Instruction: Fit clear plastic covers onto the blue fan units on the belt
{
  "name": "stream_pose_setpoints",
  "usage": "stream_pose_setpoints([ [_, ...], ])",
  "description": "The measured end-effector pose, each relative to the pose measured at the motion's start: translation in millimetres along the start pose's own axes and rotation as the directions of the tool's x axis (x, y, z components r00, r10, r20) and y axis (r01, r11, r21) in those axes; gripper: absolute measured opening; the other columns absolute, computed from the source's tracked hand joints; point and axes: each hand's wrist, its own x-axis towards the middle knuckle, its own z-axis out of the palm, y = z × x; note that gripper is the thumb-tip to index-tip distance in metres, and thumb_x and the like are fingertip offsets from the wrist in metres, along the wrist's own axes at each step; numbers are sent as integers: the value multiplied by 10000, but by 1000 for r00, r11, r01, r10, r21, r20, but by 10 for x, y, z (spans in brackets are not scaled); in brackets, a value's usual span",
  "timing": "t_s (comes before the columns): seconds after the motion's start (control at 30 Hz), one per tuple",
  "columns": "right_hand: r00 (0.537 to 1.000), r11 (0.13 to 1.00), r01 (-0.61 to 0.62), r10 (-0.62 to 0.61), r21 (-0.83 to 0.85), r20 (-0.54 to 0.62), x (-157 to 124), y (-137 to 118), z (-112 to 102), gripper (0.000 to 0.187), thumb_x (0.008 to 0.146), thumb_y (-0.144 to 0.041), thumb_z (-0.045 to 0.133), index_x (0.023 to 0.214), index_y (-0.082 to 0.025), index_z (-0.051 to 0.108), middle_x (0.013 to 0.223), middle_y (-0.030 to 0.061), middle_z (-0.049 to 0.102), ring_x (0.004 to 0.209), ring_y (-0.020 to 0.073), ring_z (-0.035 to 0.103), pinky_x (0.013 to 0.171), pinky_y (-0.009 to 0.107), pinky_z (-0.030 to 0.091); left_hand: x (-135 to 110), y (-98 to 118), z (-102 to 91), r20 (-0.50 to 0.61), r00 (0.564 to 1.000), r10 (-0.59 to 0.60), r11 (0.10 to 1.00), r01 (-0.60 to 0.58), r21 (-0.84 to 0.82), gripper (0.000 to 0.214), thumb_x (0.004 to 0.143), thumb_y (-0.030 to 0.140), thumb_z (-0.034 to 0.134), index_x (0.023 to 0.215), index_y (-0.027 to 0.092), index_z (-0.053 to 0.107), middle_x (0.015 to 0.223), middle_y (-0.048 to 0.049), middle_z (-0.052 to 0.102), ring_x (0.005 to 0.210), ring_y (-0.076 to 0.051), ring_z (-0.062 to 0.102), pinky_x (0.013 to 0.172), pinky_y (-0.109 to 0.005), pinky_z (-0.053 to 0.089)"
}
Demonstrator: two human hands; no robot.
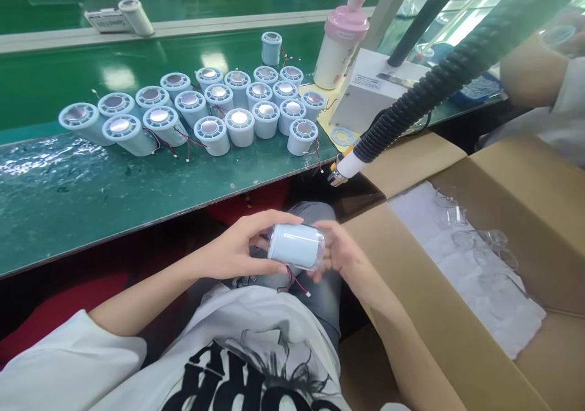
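Head view: pale blue cylinder (292, 245) held sideways over the lap, just near of the green bench (91, 204), long axis running left to right. Left hand (237, 251) grips its left end, fingers curled around it. Right hand (342, 254) cups the clear-capped right end, fingers bent behind it.

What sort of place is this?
Probably a factory assembly line. A long green workbench holds rows of identical pale-blue cylindrical units with loose wires, a cardboard box of clear plastic caps stands alongside, and the left hand and right hand hold one wired cylinder.
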Motion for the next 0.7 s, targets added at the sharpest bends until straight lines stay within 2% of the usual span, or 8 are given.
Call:
stream_pose_setpoints([
  [0.03,984,976,164,-172,-145,-42,-16,0,-25,683,755,-670,624,1280,-262,468,1194,112,624,912,214,692,725,337,605,-2,14,6,-3,1000,-31,999,30,-33,648,725,239,775,1320,250,519,1248,-104,572,1078,-235,614,856,-317,564],
  [0.1,890,792,422,-455,-442,33,-42,-9,-52,708,762,-397,763,1371,-353,405,1493,84,396,1265,257,518,1020,433,483,0,34,15,11,997,-79,992,79,-99,650,737,254,766,1332,257,504,1229,-93,577,1036,-220,629,831,-307,571],
  [0.2,777,542,575,-595,-613,204,-68,-18,-35,677,815,-95,683,1360,-417,445,1490,14,427,1338,223,447,1099,429,410,7,42,16,42,992,-119,982,124,-144,648,759,271,750,1350,268,484,1216,-91,595,980,-210,646,771,-292,581],
  [0.27,831,644,511,-539,-570,138,-78,-10,4,653,818,-118,688,1361,-397,458,1431,24,504,1294,220,499,1063,408,455,7,43,6,58,993,-107,986,114,-126,696,744,268,765,1375,282,469,1248,-93,599,1002,-221,649,796,-303,577],
  [0.4,968,952,235,-248,-194,-46,-83,18,88,594,775,-431,740,1309,-300,515,1240,75,649,1070,243,654,860,379,583,-12,49,-19,58,998,-9,999,12,-43,792,692,203,807,1397,320,464,1423,-84,500,1238,-263,544,987,-342,501],
  [0.47,985,984,158,-164,-82,-60,-91,16,102,569,765,-485,730,1268,-285,554,1117,65,699,909,221,698,758,350,603,-23,43,-21,73,997,-32,996,37,-80,775,718,191,785,1407,316,452,1434,-91,493,1254,-258,537,1010,-360,488],
  [0.6,996,991,74,-79,-113,-38,-114,-8,70,447,791,-374,719,1218,-291,619,986,23,712,645,159,677,678,340,599,-8,-24,4,127,983,-134,961,160,-224,805,734,190,771,1444,267,400,1278,-106,625,1102,-238,641,943,-376,531],
  [0.7,996,987,51,-62,-155,-67,-108,-19,90,484,762,-364,743,1225,-286,627,897,11,721,701,189,686,743,366,590,13,-106,33,166,972,-167,925,213,-314,846,704,175,791,1444,285,396,1241,-81,650,1062,-228,654,894,-348,546],
])
